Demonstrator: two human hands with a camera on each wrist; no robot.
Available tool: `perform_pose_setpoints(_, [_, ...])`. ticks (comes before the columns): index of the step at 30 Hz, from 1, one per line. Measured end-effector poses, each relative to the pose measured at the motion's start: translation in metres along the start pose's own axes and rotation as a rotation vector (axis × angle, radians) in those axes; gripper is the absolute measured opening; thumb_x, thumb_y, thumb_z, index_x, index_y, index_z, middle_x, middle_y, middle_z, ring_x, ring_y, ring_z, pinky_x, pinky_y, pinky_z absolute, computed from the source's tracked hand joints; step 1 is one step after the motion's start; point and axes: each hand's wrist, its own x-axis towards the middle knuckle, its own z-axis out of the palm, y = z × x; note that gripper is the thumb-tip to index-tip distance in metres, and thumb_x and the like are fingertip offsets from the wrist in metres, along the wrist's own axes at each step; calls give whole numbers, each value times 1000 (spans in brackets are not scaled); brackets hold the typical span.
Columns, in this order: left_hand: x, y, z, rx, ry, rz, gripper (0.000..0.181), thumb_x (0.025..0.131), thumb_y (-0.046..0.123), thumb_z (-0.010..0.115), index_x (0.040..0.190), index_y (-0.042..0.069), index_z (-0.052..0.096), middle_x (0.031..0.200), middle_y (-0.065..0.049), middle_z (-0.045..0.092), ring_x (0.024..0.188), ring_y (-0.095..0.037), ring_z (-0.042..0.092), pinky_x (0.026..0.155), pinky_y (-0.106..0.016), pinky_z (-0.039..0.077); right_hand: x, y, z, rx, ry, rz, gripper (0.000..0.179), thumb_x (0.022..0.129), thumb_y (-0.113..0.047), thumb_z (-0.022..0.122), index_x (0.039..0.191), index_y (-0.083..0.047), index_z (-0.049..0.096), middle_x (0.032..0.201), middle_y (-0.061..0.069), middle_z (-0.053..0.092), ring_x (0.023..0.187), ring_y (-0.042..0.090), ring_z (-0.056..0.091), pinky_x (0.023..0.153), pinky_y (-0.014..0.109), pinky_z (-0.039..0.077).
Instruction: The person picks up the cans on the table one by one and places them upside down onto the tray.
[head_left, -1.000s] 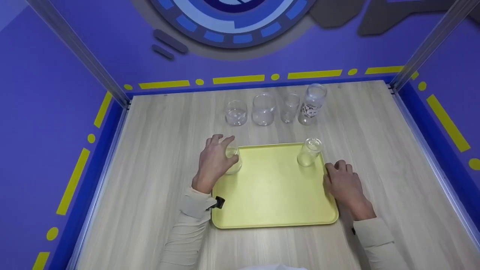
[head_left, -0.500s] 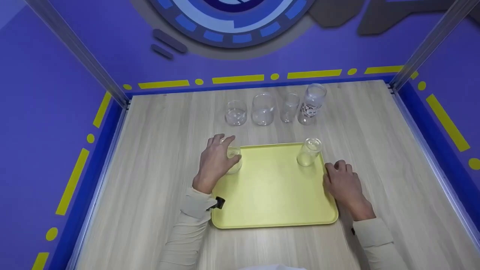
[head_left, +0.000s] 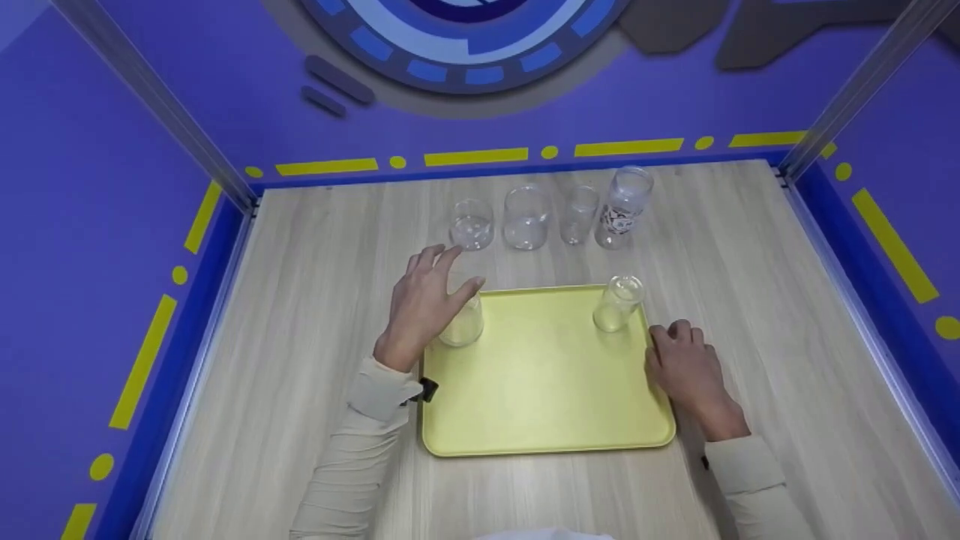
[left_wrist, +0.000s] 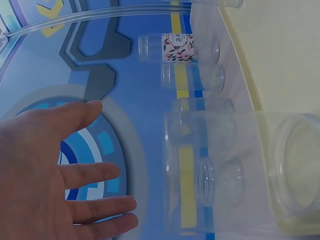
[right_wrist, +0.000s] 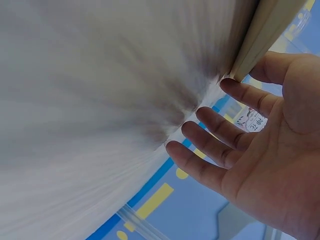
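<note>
My left hand [head_left: 424, 304] is just above and left of a clear glass [head_left: 463, 324] on the back left corner of the yellow tray [head_left: 551, 382]. In the left wrist view its fingers are spread and apart from the glass [left_wrist: 250, 135]; part of the glass is behind the hand in the head view. My right hand [head_left: 688, 371] rests at the tray's right edge, loosely bent, its fingertips on the table; in the right wrist view the thumb touches the tray's side [right_wrist: 262, 37]. Another clear glass [head_left: 618, 306] stands on the tray's back right corner.
Behind the tray is a row of clear vessels: a short glass [head_left: 472, 226], a wider glass [head_left: 526, 221], a slim glass [head_left: 579, 217] and a tall bottle-like glass [head_left: 622, 210] with a printed label. Blue panels [head_left: 375, 139] wall in the wooden table [head_left: 315, 247].
My left hand has let go of the glass on the tray's left corner and shifted up and slightly left. The right hand and the tray have stayed in place.
</note>
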Motion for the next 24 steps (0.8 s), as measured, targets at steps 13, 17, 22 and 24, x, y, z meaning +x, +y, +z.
perform_pose_setpoints(13, [22,-16,-16,116,-5,48,62,102,45,69,148,4,60,149,-24,55,135,-42,53,100,-56,52,-1,1,1,-14,11,-22,37,107,-17,55,137,4,58,121,33,50,106,52,51,74,66,49])
perform_pose_setpoints(17, [27,-21,-18,164,-18,53,61,103,44,69,149,4,59,150,-24,55,136,-41,52,99,-57,53,0,2,1,-13,19,-31,36,106,-17,54,135,4,58,120,33,50,104,52,51,72,65,49])
perform_pose_setpoints(22, [36,-26,-21,228,-45,57,62,104,44,67,150,3,58,150,-24,54,137,-41,52,101,-56,52,0,3,1,-12,24,-23,36,106,-17,55,135,3,59,121,33,51,105,52,51,73,66,49])
perform_pose_setpoints(24, [40,-28,-22,257,-61,60,63,104,44,66,150,3,57,151,-25,53,137,-41,51,103,-55,52,-1,2,1,-16,23,-20,36,106,-17,55,136,3,58,122,33,51,106,52,52,74,66,49])
